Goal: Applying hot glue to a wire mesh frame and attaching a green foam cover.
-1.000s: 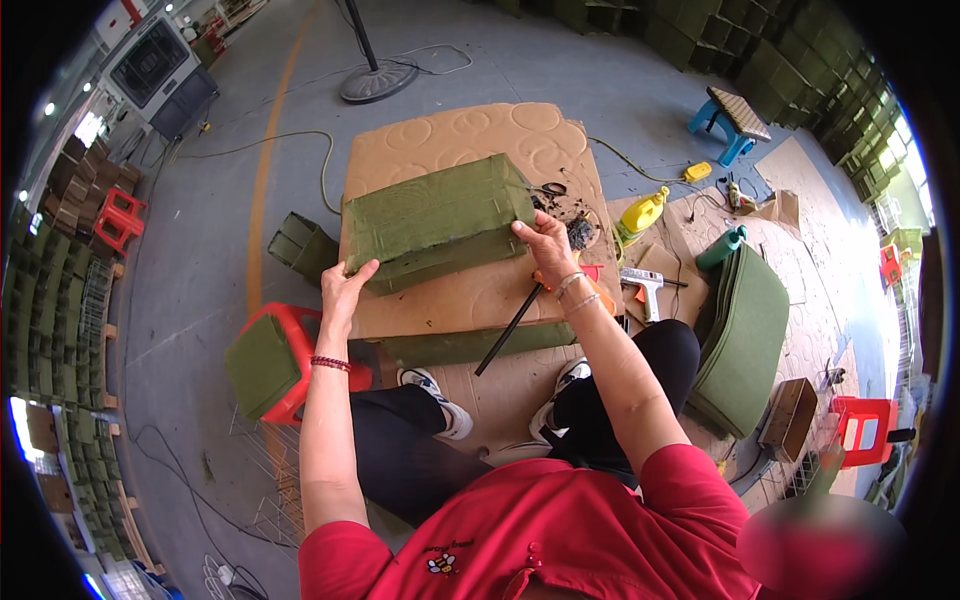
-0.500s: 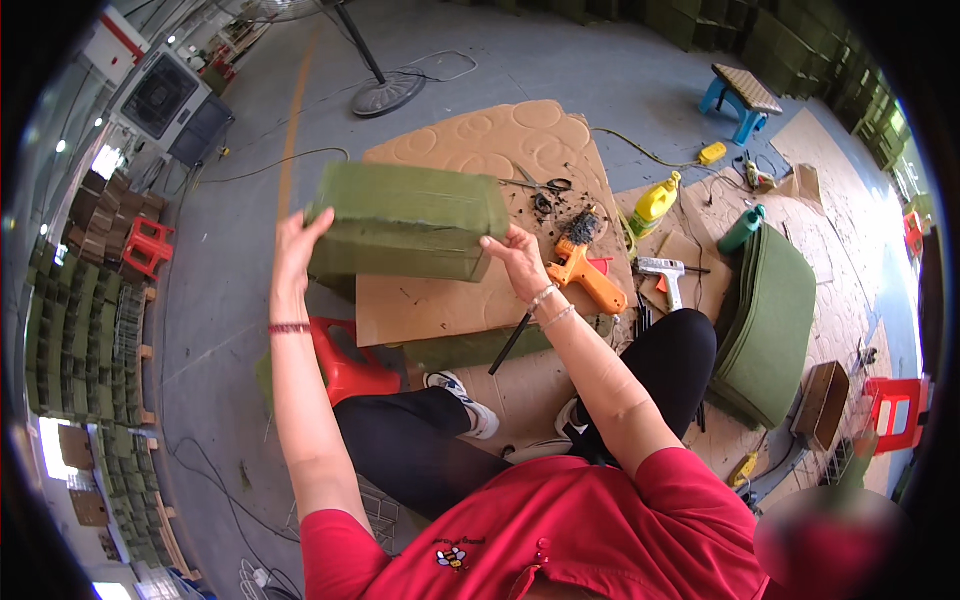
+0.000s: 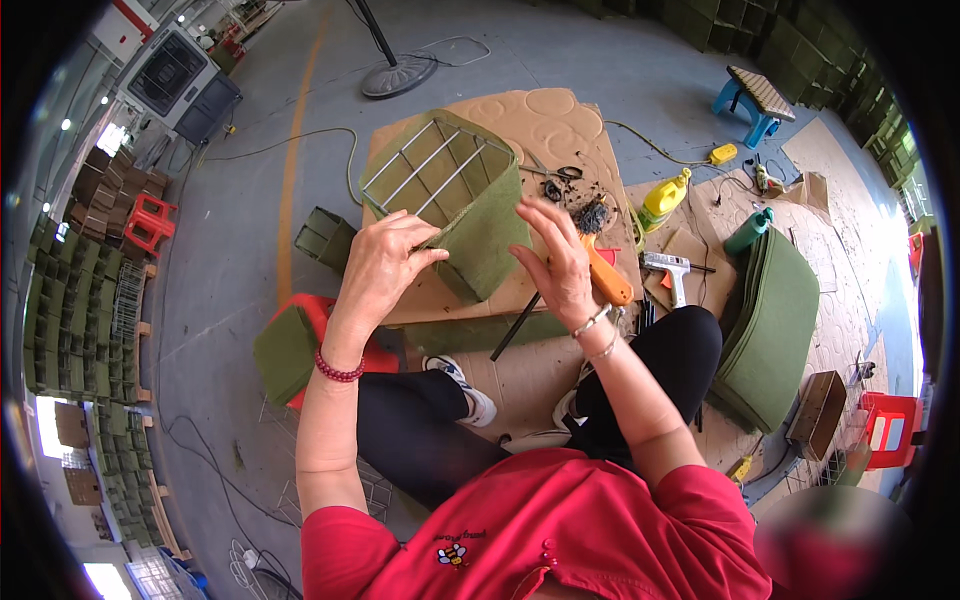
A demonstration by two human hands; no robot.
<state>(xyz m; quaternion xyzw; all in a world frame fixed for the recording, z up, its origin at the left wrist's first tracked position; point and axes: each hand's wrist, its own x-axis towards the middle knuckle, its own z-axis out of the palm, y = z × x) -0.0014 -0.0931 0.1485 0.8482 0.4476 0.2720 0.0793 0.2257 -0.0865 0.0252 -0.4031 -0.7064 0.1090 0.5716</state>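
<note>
A green fabric box [image 3: 478,245] stands tilted on the cardboard-topped work surface [image 3: 560,120]; a metal wire grid [image 3: 440,160] shows inside its open side. At the box's near corner, the thumb and fingers of my left hand [image 3: 388,262] pinch the fabric rim. My right hand [image 3: 557,260] is beside the box's right face, fingers apart and holding nothing. Just past it lies an orange glue gun [image 3: 610,278], partly covered by that hand. Black-handled scissors [image 3: 567,173] rest behind, among dark scraps.
Right of the work surface are a white glue gun [image 3: 672,272], a yellow bottle [image 3: 662,200], a teal bottle [image 3: 748,232] and a stack of green felt pieces [image 3: 775,330]. A red stool [image 3: 378,358] stands left, a blue stool [image 3: 745,108] far right, a fan base [image 3: 398,76] beyond.
The box has been turned and set down on the cardboard, so its wire grid now shows. My right hand has let go of it; my left has shifted to its near rim.
</note>
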